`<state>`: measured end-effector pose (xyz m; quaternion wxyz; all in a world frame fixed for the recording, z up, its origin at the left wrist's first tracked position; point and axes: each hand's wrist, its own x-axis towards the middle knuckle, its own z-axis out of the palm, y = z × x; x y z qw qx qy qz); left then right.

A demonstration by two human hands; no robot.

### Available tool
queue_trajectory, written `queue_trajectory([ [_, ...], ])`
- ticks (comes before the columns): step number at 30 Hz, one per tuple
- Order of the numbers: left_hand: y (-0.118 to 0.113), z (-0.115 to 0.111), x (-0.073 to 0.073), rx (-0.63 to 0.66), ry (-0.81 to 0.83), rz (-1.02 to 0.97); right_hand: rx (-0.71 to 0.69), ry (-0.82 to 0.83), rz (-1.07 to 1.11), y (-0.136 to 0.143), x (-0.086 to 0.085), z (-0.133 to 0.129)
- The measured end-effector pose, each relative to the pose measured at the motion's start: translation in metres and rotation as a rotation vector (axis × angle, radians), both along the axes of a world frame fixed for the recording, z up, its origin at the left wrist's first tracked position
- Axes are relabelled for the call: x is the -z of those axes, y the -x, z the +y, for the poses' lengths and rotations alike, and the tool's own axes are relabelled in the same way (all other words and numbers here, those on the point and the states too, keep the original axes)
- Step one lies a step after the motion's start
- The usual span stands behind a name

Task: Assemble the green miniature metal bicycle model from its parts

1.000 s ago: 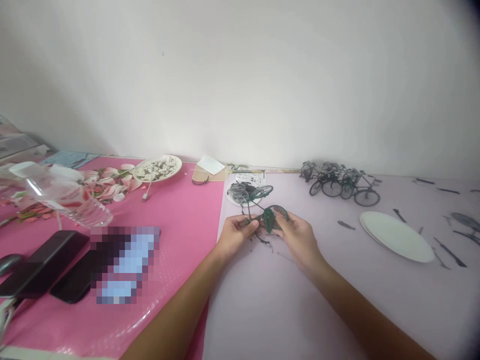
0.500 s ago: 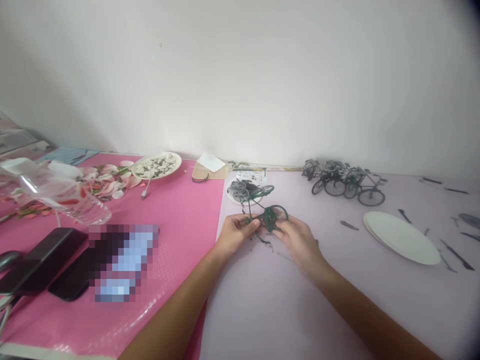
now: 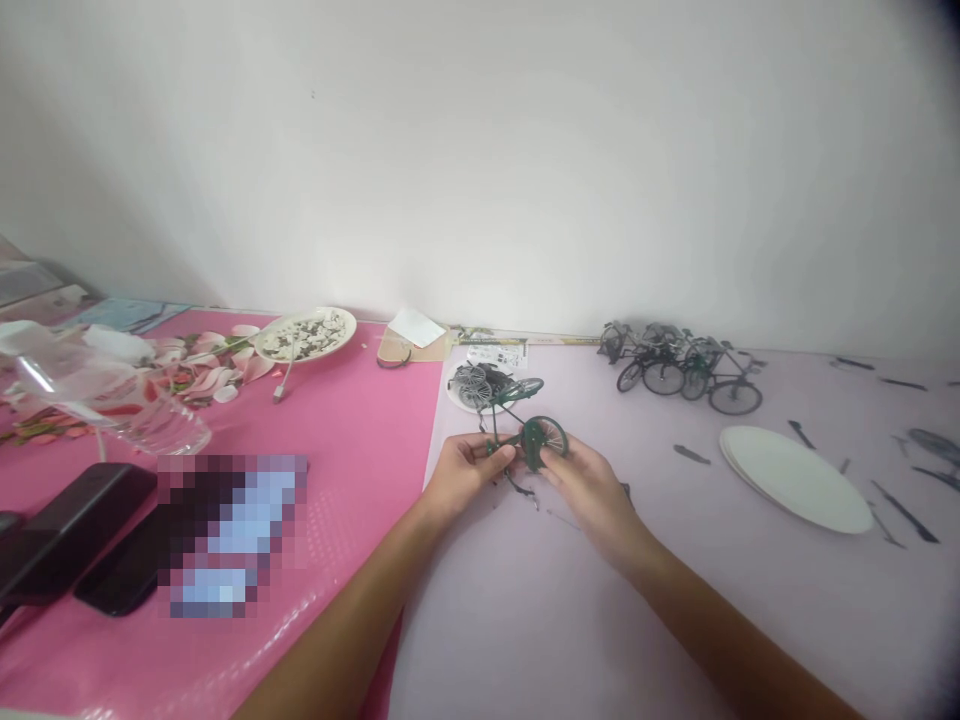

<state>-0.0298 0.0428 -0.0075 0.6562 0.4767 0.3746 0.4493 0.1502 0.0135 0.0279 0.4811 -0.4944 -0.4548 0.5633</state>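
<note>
Both hands hold a small dark green model bicycle [image 3: 537, 440] tilted over the pale cloth. My left hand [image 3: 466, 474] pinches its frame between thumb and fingers. At the wheel end, my right hand [image 3: 586, 484] is closed on the bicycle, its thumb against the green part beside the spoked wheel. Thin dark parts hang below the fingers. Just behind the hands, a plate [image 3: 461, 398] bears a heap of small dark wheels, partly hidden by the bicycle.
Several model bicycles [image 3: 679, 370] stand by the wall. A white oval plate [image 3: 799, 480] and loose dark parts lie right. On the pink cloth are phones, a clear bottle [image 3: 135, 405], petals and a plate of white pieces [image 3: 306, 337].
My right thumb has shifted onto the green part beside the wheel. The whole view has moved slightly, so surrounding items appear a little further left.
</note>
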Motion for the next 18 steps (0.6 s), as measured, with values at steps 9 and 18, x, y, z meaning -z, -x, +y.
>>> queue_trajectory([
  [9, -0.002, 0.0, 0.002, 0.034, -0.046, 0.023, 0.077, 0.057, 0.032, -0.007, 0.016, -0.002],
  [18, -0.004, 0.0, 0.0, 0.035, -0.046, 0.035, 0.087, -0.054, -0.133, -0.011, 0.027, -0.008],
])
